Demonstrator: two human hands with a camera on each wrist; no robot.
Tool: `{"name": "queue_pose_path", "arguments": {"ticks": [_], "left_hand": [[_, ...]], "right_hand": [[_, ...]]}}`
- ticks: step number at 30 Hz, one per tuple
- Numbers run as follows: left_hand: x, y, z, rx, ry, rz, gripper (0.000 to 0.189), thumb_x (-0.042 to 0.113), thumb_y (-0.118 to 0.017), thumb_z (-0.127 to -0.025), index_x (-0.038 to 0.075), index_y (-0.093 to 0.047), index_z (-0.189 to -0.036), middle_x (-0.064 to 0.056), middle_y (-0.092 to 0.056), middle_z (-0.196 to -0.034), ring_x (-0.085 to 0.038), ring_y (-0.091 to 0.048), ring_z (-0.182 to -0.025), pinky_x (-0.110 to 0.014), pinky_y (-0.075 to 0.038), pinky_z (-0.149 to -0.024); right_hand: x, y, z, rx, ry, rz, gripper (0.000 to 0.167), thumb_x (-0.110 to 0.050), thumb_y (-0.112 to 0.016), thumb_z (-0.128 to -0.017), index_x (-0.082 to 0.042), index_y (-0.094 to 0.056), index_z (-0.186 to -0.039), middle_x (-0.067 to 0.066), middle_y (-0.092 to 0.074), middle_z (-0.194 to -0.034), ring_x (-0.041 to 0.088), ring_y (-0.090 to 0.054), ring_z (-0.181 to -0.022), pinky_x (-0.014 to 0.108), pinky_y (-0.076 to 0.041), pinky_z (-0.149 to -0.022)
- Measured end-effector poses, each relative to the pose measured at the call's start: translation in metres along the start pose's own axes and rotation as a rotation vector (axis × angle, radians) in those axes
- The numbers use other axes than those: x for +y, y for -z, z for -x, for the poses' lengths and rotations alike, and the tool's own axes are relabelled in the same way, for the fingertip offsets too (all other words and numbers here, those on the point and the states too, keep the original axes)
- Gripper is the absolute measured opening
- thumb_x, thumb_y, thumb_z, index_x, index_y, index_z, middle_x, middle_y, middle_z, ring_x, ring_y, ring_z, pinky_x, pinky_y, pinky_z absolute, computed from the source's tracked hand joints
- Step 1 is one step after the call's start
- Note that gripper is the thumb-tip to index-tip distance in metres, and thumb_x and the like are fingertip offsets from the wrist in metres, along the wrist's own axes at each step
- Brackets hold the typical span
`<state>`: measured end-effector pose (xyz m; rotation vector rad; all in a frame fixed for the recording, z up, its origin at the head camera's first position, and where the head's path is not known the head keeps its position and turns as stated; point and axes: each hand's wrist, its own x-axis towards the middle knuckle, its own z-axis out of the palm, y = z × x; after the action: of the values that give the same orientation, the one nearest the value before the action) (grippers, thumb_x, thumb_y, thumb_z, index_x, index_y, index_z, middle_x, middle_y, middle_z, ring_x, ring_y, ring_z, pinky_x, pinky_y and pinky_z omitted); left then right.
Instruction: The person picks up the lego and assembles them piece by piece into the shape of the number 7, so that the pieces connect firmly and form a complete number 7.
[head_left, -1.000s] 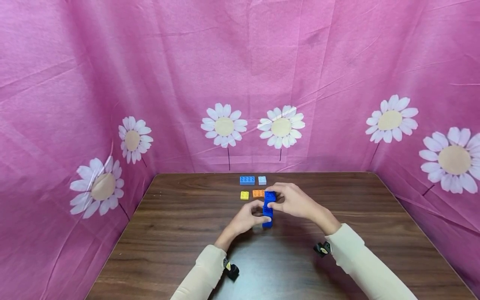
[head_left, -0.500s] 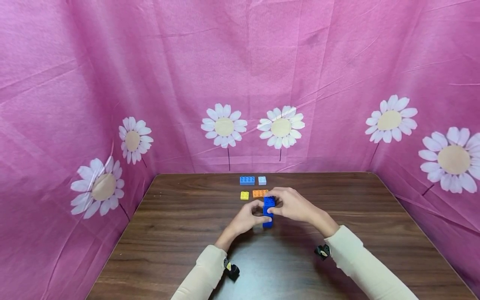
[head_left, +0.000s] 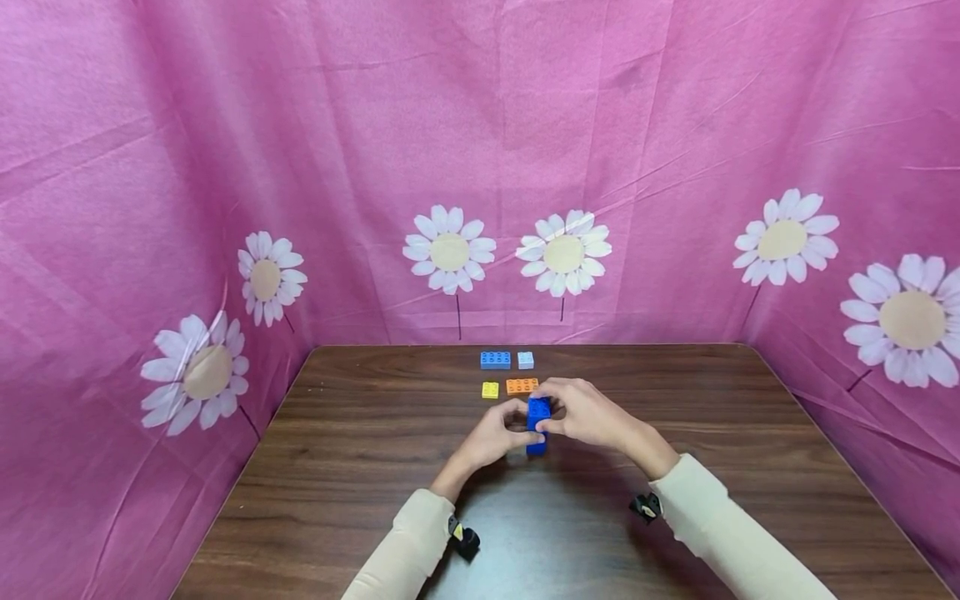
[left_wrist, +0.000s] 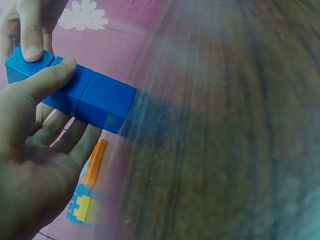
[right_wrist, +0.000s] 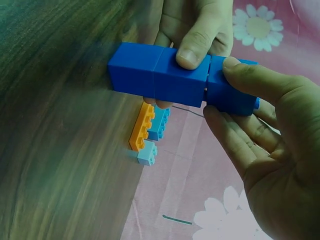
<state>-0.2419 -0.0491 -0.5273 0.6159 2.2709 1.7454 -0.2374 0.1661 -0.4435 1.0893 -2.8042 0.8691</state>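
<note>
A short tower of three dark blue toy building bricks (head_left: 536,448) stands upright on the wooden table. My left hand (head_left: 491,436) grips its middle part between thumb and fingers. From the right, my right hand (head_left: 588,412) pinches the topmost blue brick (right_wrist: 230,97), whose studs point up. In the right wrist view a thin gap shows between this brick and the middle brick (right_wrist: 177,82). The bottom brick (left_wrist: 107,100) sits at the tabletop, flush with the one above it.
Behind the tower lie an orange brick (head_left: 522,386) and a small yellow brick (head_left: 490,390). Farther back are a lighter blue brick (head_left: 495,360) and a pale blue one (head_left: 526,360). A pink flowered cloth (head_left: 495,167) hangs around the table (head_left: 360,467).
My right hand has come down with the top blue brick, from tilted above the lower bricks to lined up on them. The left hand has stayed in place.
</note>
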Motion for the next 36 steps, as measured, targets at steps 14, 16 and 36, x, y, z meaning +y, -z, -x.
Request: {"name": "queue_pose_path", "arguments": {"ticks": [14, 16, 36], "left_hand": [[0.0025, -0.0013, 0.0017, 0.006, 0.002, -0.001, 0.026, 0.022, -0.085, -0.093, 0.013, -0.071, -0.113, 0.000, -0.075, -0.115, -0.011, -0.067, -0.104, -0.028, -0.056, -0.092], [0.0026, -0.0011, 0.0020, 0.005, -0.001, -0.009, 0.026, 0.022, -0.085, -0.093, 0.013, -0.071, -0.113, 0.000, -0.075, -0.115, -0.011, -0.067, -0.104, -0.028, -0.056, -0.093], [0.0047, -0.0003, 0.0011, 0.007, -0.018, -0.021, 0.027, 0.019, -0.085, -0.093, 0.009, -0.070, -0.113, -0.004, -0.076, -0.115, -0.010, -0.068, -0.103, -0.026, -0.057, -0.090]], "right_hand": [[-0.0014, 0.0008, -0.0013, -0.004, -0.007, 0.013, 0.029, -0.015, -0.085, -0.091, -0.005, -0.076, -0.117, 0.004, -0.079, -0.106, 0.014, -0.073, -0.090, 0.034, -0.065, -0.081], [-0.0022, 0.0009, -0.0016, -0.016, -0.013, 0.008, 0.030, -0.015, -0.085, -0.092, -0.004, -0.076, -0.118, 0.004, -0.079, -0.106, 0.015, -0.073, -0.090, 0.034, -0.065, -0.081], [-0.0030, 0.0026, -0.0026, -0.054, -0.040, -0.002, 0.039, -0.016, -0.084, -0.093, -0.001, -0.072, -0.127, 0.010, -0.079, -0.111, 0.019, -0.076, -0.095, 0.037, -0.066, -0.084]]}}
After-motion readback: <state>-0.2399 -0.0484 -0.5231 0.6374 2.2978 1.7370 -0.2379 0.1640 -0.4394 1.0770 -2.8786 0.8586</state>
